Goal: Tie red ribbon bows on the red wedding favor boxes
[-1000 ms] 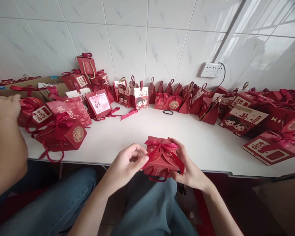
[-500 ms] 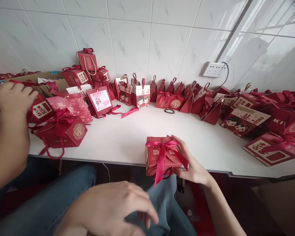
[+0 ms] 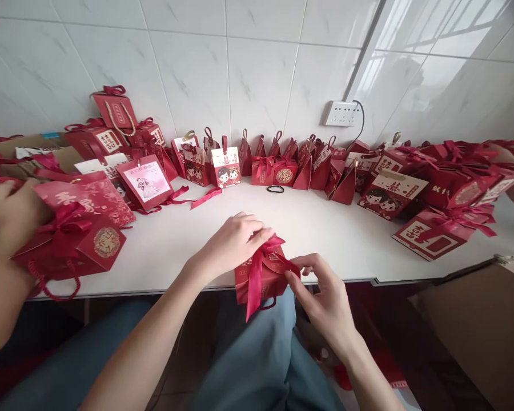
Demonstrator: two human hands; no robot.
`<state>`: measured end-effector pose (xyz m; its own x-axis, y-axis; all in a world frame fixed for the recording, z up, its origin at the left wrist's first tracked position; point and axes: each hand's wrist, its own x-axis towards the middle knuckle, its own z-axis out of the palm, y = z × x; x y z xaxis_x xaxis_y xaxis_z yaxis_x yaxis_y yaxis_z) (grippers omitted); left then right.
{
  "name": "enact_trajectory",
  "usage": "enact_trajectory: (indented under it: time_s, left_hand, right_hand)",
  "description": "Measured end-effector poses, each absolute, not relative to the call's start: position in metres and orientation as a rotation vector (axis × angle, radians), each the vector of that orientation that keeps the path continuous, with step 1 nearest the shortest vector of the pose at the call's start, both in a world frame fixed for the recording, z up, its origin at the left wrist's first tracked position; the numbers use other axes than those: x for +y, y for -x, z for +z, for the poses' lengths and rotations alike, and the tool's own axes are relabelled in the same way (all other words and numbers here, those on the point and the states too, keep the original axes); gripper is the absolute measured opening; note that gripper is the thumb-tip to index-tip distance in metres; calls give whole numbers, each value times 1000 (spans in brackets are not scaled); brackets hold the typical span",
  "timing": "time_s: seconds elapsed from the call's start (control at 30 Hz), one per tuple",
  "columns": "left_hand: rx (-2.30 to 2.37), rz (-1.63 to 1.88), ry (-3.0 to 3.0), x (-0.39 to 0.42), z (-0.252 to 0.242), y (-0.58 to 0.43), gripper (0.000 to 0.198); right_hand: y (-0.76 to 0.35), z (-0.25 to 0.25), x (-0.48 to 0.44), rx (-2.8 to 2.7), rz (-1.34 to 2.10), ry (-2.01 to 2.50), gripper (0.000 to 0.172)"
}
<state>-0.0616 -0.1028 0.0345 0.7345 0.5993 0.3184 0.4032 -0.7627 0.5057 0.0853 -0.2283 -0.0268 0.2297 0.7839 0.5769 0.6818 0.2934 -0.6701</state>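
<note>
Two hands, left hand [image 3: 233,244], right hand [image 3: 325,299], grip ribboned red box [image 3: 261,274].

Three hands show, one wall socket [image 3: 341,113], one black hair tie [image 3: 275,189], one cardboard box [image 3: 488,319] near right, and too many red gift boxes to count.

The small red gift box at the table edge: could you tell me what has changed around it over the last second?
The left hand, which had dropped to the lap, is back pinching the ribbon atop the red gift box. The right hand shifted from cradling the box to its right edge. The table and rows of boxes look unchanged.
</note>
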Motion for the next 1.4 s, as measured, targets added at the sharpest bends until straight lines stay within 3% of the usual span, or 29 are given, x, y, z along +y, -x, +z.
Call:
enact_trajectory:
  time_s: [0.3, 0.57, 0.87, 1.0, 1.1, 1.2, 1.4]
  left_hand:
    - [853, 617, -2431, -102, 26, 61, 20]
    - [951, 674, -2433, -110, 20, 58, 17]
    - [924, 721, -2322, -110, 19, 58, 18]
    - [930, 946, -2133, -110, 19, 63, 22]
    - [1120, 1018, -1970, -109, 15, 74, 27]
    - [1333, 822, -1911, -113, 8, 87, 38]
    - [1571, 652, -1835, -136, 3, 101, 47]
  right_hand:
    - [-86, -25, -229, -1720, -528, 1249, 32]
    - [-88, -24, -241, -1920, -596, 1240, 27]
    - [-85, -19, -251, -1935, -352, 1163, 27]
    - [-98, -12, -234, -1635, -113, 1178, 10]
    - [-110, -8, -203, -1389, 168, 1452, 32]
    - [-112, -5, -173, -1384, 482, 1624, 50]
    - [-100, -7, -157, -1424, 652, 1717, 55]
